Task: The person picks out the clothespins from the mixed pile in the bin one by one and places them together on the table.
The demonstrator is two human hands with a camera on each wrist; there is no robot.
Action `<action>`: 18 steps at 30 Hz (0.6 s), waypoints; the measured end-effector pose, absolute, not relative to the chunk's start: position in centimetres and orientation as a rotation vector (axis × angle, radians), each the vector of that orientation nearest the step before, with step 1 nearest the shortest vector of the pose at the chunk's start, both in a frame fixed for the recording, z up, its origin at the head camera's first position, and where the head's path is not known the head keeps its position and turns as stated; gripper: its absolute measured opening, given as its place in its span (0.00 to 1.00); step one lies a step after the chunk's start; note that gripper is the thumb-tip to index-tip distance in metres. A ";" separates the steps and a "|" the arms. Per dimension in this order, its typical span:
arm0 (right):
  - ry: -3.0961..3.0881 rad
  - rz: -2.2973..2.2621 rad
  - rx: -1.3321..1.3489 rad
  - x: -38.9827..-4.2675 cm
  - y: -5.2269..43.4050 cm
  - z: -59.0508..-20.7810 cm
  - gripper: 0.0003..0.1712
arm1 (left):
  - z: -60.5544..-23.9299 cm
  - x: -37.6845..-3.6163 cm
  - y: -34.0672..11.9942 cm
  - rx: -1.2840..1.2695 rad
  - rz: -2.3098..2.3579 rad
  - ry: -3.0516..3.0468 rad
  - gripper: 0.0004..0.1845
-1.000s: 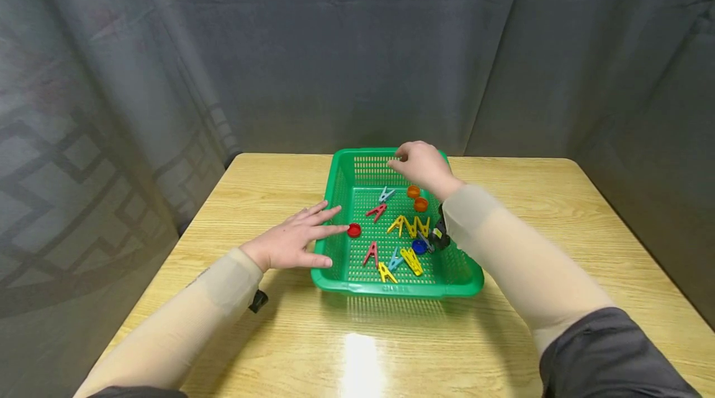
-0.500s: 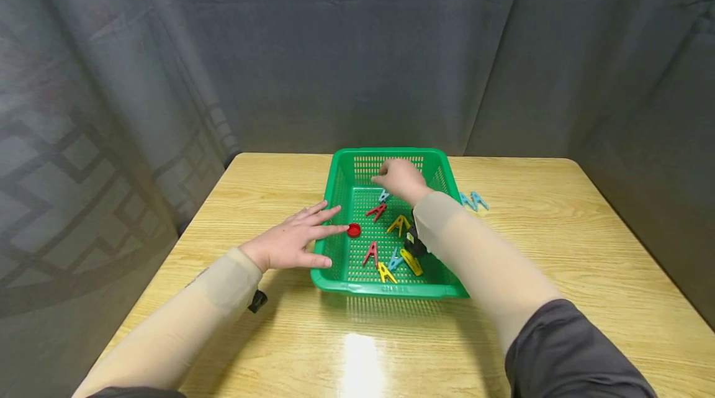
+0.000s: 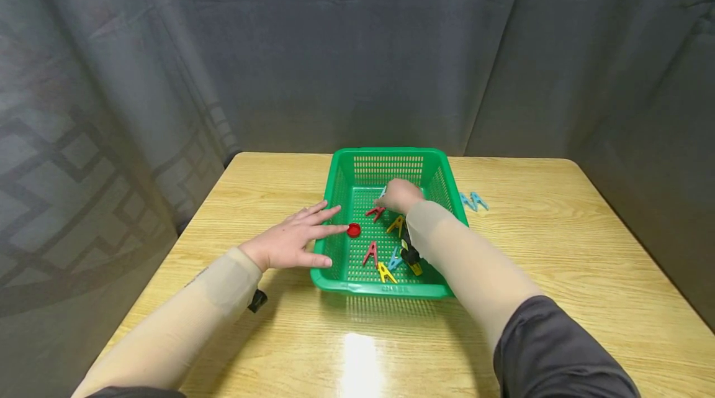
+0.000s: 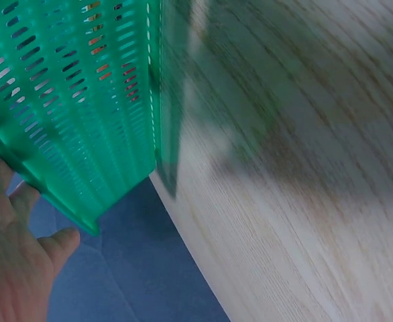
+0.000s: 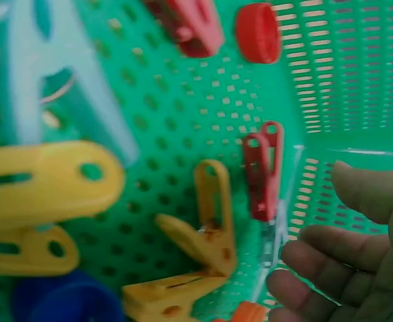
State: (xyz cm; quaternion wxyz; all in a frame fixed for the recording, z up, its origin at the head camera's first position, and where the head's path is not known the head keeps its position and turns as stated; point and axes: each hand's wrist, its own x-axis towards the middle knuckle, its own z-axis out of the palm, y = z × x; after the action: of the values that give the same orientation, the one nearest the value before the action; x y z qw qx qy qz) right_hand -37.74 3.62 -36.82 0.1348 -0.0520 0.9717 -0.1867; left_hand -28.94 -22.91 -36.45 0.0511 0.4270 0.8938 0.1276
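1. Right hand (image 3: 399,195) is inside the green basket (image 3: 341,184), toward its far end, fingers curled loosely downward just above the red clothespin (image 3: 375,213). Head view does not show any contact; right wrist view shows the fingers (image 5: 317,245) bent and apart, nothing between them.
2. Red clothespin lies flat on the basket floor, near the far left part, just beside a yellow clothespin (image 3: 396,224).
3. A light blue clothespin (image 3: 383,191) is mostly hidden behind the right hand, near the far wall.
4. Left hand (image 3: 290,239) rests flat on the table (image 3: 279,336) against the basket's left wall, fingers straight and spread, fingertips reaching over the rim toward the red cap (image 3: 354,230). Cannot tell if a fingertip touches the cap.
5. Red cap sits on the basket floor by the left wall, about midway along it.
6. Near the basket's front edge: another red clothespin (image 3: 370,253), a blue one (image 3: 394,259), a yellow one (image 3: 385,272), close together, partly overlapping.
7. Right forearm crosses the basket's front right corner and hides that part of the floor.
8. Two blue clothespins (image 3: 472,200) lie on the table just outside the basket's right wall, toward the far right.
9. Basket sits mid-table, toward the far edge; gray curtain (image 3: 357,44) behind.
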 end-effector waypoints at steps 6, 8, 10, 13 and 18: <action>2.775 -0.404 -0.111 -37.3 3.2 -38.0 0.23 | -36.4 -28.8 -22.8 1.272 0.394 2.714 0.38; 2.782 -0.370 -0.130 -37.2 3.1 -38.3 0.22 | -36.4 -28.8 -22.8 1.265 0.392 2.714 0.38; 2.798 -0.336 -0.154 -37.2 2.9 -38.4 0.20 | -36.5 -28.9 -22.7 1.270 0.392 2.713 0.38; 2.818 -0.300 -0.194 -37.2 2.8 -38.6 0.17 | -36.5 -28.9 -22.8 1.269 0.385 2.715 0.38; 2.819 -0.312 -0.280 -37.4 2.8 -38.7 0.07 | -36.5 -29.0 -22.8 1.263 0.392 2.713 0.38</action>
State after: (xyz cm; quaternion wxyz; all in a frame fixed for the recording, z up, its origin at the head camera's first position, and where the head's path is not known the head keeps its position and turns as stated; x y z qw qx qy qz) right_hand -37.42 2.81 -38.65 0.1451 -0.0973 0.9787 -0.1083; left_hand -28.98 -22.78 -36.47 0.0616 0.4175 0.8973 0.1295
